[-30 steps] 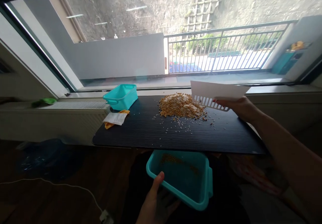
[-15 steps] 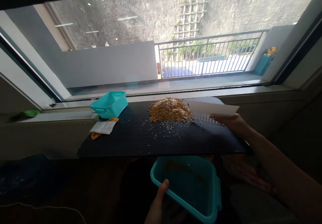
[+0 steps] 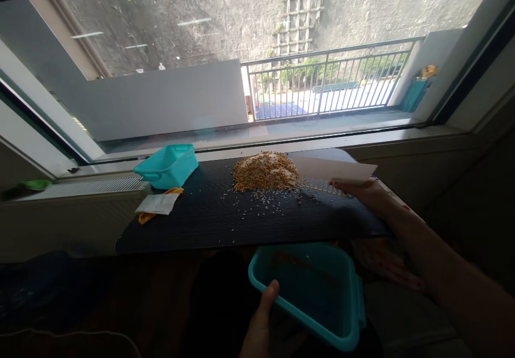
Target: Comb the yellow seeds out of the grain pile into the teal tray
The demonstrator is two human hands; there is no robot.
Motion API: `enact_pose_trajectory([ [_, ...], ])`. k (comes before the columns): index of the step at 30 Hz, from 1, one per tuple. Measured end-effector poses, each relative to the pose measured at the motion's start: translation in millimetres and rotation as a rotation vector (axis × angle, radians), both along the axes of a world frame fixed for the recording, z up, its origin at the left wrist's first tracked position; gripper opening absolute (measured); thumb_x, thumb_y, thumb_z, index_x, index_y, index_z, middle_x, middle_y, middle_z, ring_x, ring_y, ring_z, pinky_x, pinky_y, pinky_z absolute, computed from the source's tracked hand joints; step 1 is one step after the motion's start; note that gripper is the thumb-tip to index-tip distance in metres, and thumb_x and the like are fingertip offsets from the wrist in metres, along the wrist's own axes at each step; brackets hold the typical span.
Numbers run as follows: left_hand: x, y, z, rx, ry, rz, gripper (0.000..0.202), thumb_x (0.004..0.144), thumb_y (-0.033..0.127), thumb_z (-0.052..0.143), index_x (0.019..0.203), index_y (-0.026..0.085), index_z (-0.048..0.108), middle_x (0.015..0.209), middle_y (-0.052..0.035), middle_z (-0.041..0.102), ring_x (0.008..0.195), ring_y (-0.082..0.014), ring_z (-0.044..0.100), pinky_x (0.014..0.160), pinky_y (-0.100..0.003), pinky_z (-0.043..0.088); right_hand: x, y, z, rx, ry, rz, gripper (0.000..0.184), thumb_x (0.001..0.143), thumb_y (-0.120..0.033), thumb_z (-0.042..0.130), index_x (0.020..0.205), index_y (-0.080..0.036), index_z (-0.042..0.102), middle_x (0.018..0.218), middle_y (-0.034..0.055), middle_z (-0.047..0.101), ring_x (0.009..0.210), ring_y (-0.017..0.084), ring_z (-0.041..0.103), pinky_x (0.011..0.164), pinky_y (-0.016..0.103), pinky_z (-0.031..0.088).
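Two grips are in play from where I watch. Nearest the camera, the left grip [image 3: 260, 328] is closed on the near rim of a teal bin [image 3: 322, 299], the thumb hooked over the edge and the other fingers hidden beneath. That bin hangs tilted below the near edge of the black tabletop [image 3: 209, 224], and a few yellow grains [image 3: 287, 260] lie along its far side.

Further out, on the right, the right grip [image 3: 364, 191] pinches a white slotted board [image 3: 332, 171] by its right end, fingertips curled under the lower edge. I see the board standing on its long edge, leaning a little, its slotted bottom down at the tabletop. Its left end sits just beside the grain pile [image 3: 265, 170], a low mound of yellow and pale kernels. I cannot tell whether the two touch. Loose kernels are scattered over the tabletop in front of the mound.

Over to the left, a white packet [image 3: 157, 203] lies flat on the tabletop's far left corner, with something orange poking out beneath it. Behind it a second teal bin [image 3: 167, 163] rests against the window sill [image 3: 257, 144]. Beyond the glass I see a metal railing [image 3: 325, 79] and a rough grey wall [image 3: 225, 9].
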State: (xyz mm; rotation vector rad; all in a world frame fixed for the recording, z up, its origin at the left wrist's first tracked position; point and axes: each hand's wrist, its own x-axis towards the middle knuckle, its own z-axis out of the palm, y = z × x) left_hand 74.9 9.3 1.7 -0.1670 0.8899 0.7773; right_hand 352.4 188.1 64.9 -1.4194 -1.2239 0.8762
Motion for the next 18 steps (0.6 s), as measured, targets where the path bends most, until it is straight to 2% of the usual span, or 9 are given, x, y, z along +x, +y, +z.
enact_pose_trajectory([
  [5, 1.7, 0.4, -1.6, 0.016, -0.021, -0.008, 0.066, 0.078, 0.048, 0.058, 0.133, 0.019, 0.037, 0.126, -0.0146, 0.056, 0.112, -0.0315, 0.055, 0.093, -0.042, 0.045, -2.0, -7.2, -0.9, 0.002, 0.017, 0.012, 0.033, 0.054, -0.033, 0.079, 0.081, -0.015, 0.074, 0.091, 0.0103, 0.072, 0.086, 0.024, 0.062, 0.073, 0.033, 0.048],
  [9, 1.6, 1.1, 0.8, 0.04, 0.004, -0.007, 0.065, 0.08, 0.048, 0.055, 0.133, 0.017, 0.036, 0.124, -0.0156, 0.058, 0.111, -0.0315, 0.057, 0.093, -0.043, 0.045, -1.7, -18.9, 1.2, -0.03, 0.003, 0.064, 0.034, 0.054, -0.033, 0.079, 0.083, -0.016, 0.074, 0.089, 0.0099, 0.072, 0.081, 0.024, 0.063, 0.069, 0.033, 0.049],
  [13, 1.1, 1.6, 1.3, 0.049, 0.016, -0.03, 0.064, 0.081, 0.049, 0.054, 0.133, 0.017, 0.037, 0.122, -0.0153, 0.059, 0.109, -0.0303, 0.058, 0.091, -0.041, 0.046, -3.0, -25.9, 3.9, 0.02, 0.01, 0.079, 0.037, 0.051, -0.036, 0.079, 0.081, -0.016, 0.073, 0.086, 0.0098, 0.072, 0.077, 0.023, 0.063, 0.065, 0.033, 0.05],
  [18, 1.0, 0.8, -1.2, 0.065, 0.009, -0.035, 0.066, 0.079, 0.05, 0.055, 0.132, 0.016, 0.038, 0.124, -0.0153, 0.058, 0.11, -0.0301, 0.057, 0.091, -0.04, 0.045, -9.4, -32.5, 4.7, -0.089, 0.068, 0.085, 0.032, 0.05, -0.035, 0.08, 0.078, -0.019, 0.075, 0.087, 0.0063, 0.073, 0.087, 0.025, 0.064, 0.084, 0.04, 0.049],
])
